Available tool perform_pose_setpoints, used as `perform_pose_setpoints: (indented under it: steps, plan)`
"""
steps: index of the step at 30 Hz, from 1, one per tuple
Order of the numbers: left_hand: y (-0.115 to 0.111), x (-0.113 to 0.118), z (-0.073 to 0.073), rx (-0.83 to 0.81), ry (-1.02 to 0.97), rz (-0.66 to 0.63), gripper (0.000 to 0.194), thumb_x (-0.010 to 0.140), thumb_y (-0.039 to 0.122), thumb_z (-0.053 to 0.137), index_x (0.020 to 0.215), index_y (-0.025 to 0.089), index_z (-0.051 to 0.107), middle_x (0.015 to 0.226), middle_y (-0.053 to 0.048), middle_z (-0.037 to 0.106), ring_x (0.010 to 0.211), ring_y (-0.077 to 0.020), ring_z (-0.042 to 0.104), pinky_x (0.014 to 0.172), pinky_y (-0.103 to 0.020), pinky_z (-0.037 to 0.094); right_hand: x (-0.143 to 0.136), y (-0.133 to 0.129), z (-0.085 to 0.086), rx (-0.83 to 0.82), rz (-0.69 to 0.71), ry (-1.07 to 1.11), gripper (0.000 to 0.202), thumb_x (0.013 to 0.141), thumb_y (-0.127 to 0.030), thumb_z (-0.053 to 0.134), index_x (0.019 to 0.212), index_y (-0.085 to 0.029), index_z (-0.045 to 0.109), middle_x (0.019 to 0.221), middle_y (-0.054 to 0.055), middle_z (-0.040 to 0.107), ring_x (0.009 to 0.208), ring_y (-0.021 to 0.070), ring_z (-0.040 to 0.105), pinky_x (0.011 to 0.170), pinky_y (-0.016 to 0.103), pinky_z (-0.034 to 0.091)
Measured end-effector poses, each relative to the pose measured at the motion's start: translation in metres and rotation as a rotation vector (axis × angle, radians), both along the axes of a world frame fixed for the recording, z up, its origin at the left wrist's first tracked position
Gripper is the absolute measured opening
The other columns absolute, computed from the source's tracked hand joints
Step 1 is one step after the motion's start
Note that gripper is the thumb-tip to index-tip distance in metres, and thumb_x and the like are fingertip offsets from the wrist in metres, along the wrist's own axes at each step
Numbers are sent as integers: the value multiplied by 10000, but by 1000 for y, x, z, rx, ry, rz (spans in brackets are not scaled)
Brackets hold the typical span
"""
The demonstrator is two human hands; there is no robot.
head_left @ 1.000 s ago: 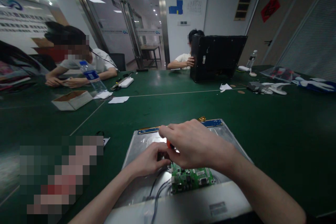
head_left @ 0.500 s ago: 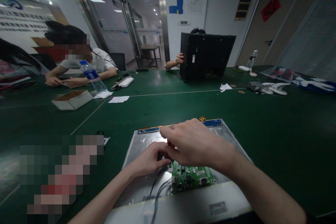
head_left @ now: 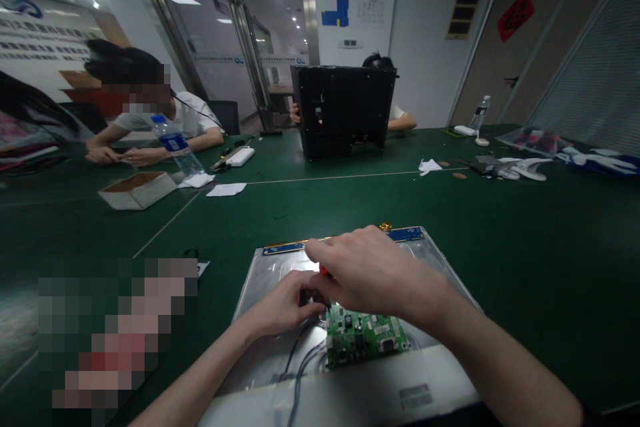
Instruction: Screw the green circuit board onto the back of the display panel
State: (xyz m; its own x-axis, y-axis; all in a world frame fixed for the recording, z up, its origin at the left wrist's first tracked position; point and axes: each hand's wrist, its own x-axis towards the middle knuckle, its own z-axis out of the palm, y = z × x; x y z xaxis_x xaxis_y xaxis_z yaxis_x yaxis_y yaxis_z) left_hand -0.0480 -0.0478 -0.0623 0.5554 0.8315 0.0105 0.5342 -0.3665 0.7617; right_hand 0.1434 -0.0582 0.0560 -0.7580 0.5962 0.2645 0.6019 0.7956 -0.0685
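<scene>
The big black box-shaped casing [head_left: 345,113] across the green table [head_left: 525,247] has shifted to my left, a person's forearm [head_left: 403,121] now showing past its right side, while my hands have barely moved. My right hand [head_left: 363,270] is closed around a small orange-red object [head_left: 323,269], mostly hidden, above the upper left corner of the green circuit board [head_left: 367,339] on the silver metal panel [head_left: 267,272]. My left hand [head_left: 290,300] curls beside that corner, but I cannot tell whether its fingers grasp anything.
</scene>
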Motion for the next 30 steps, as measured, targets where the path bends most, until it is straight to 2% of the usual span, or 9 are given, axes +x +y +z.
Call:
perform_pose_setpoints:
  steps: [8, 12, 15, 19, 24, 30]
  plan:
    - [4, -3, -3, -25, 15, -79, 129, 696, 170, 558, 796, 163, 638, 772, -31, 656, 835, -236, 586, 757, -308, 474, 3, -1, 1, -32, 67, 26, 146, 821, -249, 508, 940, -165, 522, 814, 32, 667, 589, 147, 542, 449, 282, 191]
    - [6, -4, -3, 17, 66, -61, 114, 703, 174, 562, 791, 155, 632, 758, -28, 642, 825, -232, 585, 759, -316, 470, 2, 1, 1, -64, 38, 3, 190, 861, -350, 546, 962, -189, 542, 789, 12, 680, 598, 145, 558, 466, 276, 191]
    - [5, -4, -2, 8, 35, -62, 89, 709, 164, 568, 775, 161, 628, 757, -19, 646, 741, -201, 583, 698, -293, 471, 1, 2, 1, -58, -6, -32, 206, 898, -395, 513, 910, -201, 579, 728, 10, 668, 569, 133, 539, 474, 278, 179]
    - [4, -2, 0, -22, -36, -86, 123, 698, 141, 556, 795, 154, 632, 741, -17, 647, 670, -182, 571, 626, -273, 458, 1, 1, 3, -49, -11, -34, 164, 893, -322, 492, 922, -185, 578, 697, 19, 655, 537, 122, 490, 475, 282, 167]
    - [5, -3, -4, -29, -29, -99, 119, 684, 146, 563, 781, 153, 630, 739, -21, 638, 754, -209, 578, 705, -302, 464, 3, -2, 5, -91, 38, -8, 190, 810, -251, 524, 976, -159, 536, 795, 41, 670, 565, 127, 491, 467, 276, 185]
    - [4, -3, -4, 28, 23, -31, 68, 697, 164, 589, 752, 158, 628, 746, -19, 630, 752, -203, 568, 715, -301, 462, 2, 1, 2, -77, 15, -10, 198, 873, -382, 541, 929, -193, 567, 771, 19, 683, 588, 138, 536, 478, 282, 184]
